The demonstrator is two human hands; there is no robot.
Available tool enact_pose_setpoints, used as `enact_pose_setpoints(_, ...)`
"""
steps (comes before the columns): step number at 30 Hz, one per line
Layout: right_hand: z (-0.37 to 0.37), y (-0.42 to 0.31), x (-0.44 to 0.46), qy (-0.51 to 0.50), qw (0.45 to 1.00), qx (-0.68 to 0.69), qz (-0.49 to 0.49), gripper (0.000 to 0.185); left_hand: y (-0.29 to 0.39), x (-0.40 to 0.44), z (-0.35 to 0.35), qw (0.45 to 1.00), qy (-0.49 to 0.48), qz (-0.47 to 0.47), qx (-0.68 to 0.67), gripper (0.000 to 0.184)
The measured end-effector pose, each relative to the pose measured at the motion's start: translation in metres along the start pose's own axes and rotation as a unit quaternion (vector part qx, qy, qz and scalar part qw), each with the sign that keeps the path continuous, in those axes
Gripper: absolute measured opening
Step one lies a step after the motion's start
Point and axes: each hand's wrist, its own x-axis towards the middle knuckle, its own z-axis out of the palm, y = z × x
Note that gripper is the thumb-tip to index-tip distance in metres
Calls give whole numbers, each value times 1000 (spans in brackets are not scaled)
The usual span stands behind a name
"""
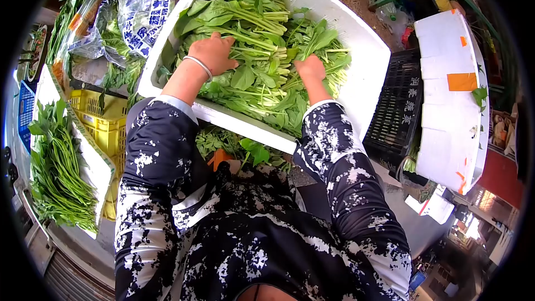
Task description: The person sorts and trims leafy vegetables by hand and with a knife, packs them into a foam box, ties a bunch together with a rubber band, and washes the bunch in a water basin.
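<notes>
A white foam box (365,64) in front of me holds leafy green vegetables (242,14), their pale stalks bunched toward the middle. My left hand (210,56), with a bangle at the wrist, rests on the leaves at the box's left side. Its fingers are apart, and some tips are hidden among the greens. On the right, my right hand (312,68) is closed around the stalks of some leafy greens (321,39), whose leaves stick up above the fist. Looser greens lie around both hands.
At left, a foam tray (83,161) carries long-stemmed greens (58,167), beside a yellow crate (100,117). Printed plastic bags (147,8) lie behind. To the right stand a black crate (393,106) and another white foam box (446,100). More greens (256,153) show below the near rim.
</notes>
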Motion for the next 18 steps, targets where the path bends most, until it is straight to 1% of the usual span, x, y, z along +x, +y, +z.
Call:
enact_pose_setpoints(1, -4, 4, 1, 6, 1000, -10, -27, 41, -1, 0, 1, 1000, 4, 8, 3, 62)
enact_pose_setpoints(2, -7, 11, 6, 6, 1000, -11, -26, 41, 0, 0, 1, 1000, 3, 9, 2, 62)
enact_pose_setpoints(4, -13, 28, 16, -89, 981, 170, 9, 34, 1, 0, 0, 1000, 1, 6, 10, 62)
enact_pose_setpoints(5, -21, 33, 12, -60, 977, 204, 8, 28, 2, 0, 0, 1000, 0, 8, 7, 62)
enact_pose_setpoints(6, -28, 38, 12, -60, 978, 202, 10, 28, 2, 0, -1, 1000, -2, 6, 13, 62)
enact_pose_setpoints(8, -45, 50, 12, -28, 965, 257, -32, 25, 2, 0, 0, 1000, -7, 5, 18, 62)
enact_pose_setpoints(10, -67, 55, 9, -7, 954, 290, -79, 28, 1, 0, 2, 1000, 10, 9, 18, 63)
enact_pose_setpoints(12, -94, 51, 3, 91, 970, 146, -171, 30, 2, -1, 0, 1000, 3, 6, 20, 63)
enact_pose_setpoints(14, -122, 35, -29, 152, 947, 160, -234, 30, 3, 0, 1, 1000, 10, 9, 19, 63)
enact_pose_setpoints(15, -131, 24, -32, 137, 964, 113, -200, 30, 3, -1, 0, 1000, 6, 7, 18, 63)
enact_pose_setpoints(16, -129, 18, -29, 139, 964, 113, -197, 30, 3, 0, 1, 1000, 6, 10, 18, 63)
enact_pose_setpoints(18, -122, 5, -19, 172, 937, 95, -289, 26, 2, 0, 1, 1000, 5, 7, 14, 63)
